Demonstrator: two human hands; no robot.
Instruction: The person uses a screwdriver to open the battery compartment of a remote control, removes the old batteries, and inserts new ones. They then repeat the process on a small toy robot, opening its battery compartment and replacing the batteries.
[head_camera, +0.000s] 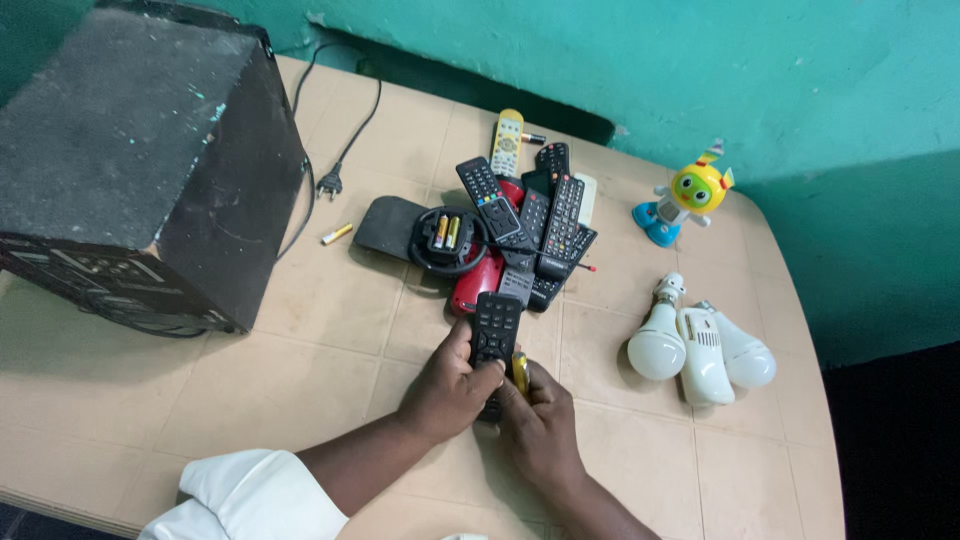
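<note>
The left hand (445, 392) has its fingers closed round a black remote (495, 335), held just above the worktop (300, 390) at 6 o'clock from the pile of remotes (525, 225). The right hand (540, 425) pinches a yellow battery (520, 372) against the remote's 3 o'clock edge. The grip on the battery looks slight; it could slip and roll toward the white bulbs (700, 350) at 3 o'clock, or be pressed in the wrong way round.
</note>
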